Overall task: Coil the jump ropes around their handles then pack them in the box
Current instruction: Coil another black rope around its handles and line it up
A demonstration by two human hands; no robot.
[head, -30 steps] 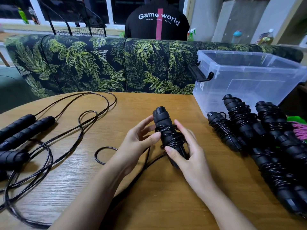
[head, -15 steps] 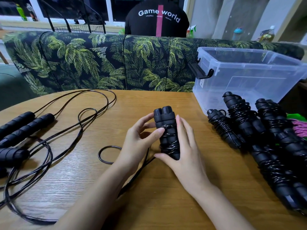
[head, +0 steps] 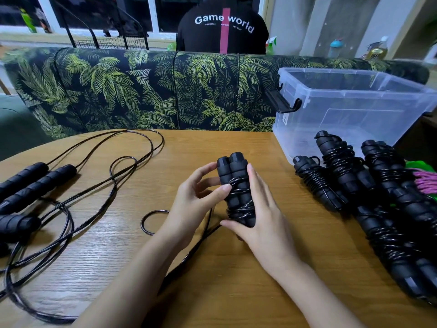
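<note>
A pair of black foam jump-rope handles (head: 234,172) stands nearly upright at the table's middle, with black rope wound round its lower half. My left hand (head: 196,200) grips the pair from the left, thumb pressed on the coils. My right hand (head: 262,214) cups it from the right, thumb under the lower end. The loose rope (head: 151,221) trails down and left from the handles. A clear plastic box (head: 354,110) with a black latch sits at the far right. Several coiled ropes (head: 369,192) lie in front of the box.
Uncoiled black ropes (head: 99,176) and their handles (head: 35,183) spread over the left of the wooden table (head: 212,292). A palm-print sofa back (head: 142,91) runs behind the table, with a person in a black shirt (head: 222,29) beyond it. Pink and green rope (head: 425,178) shows at the right edge.
The handle pair has turned from tilted to nearly upright, so both end caps show side by side. My right hand shifted from under the bundle to its right side.
</note>
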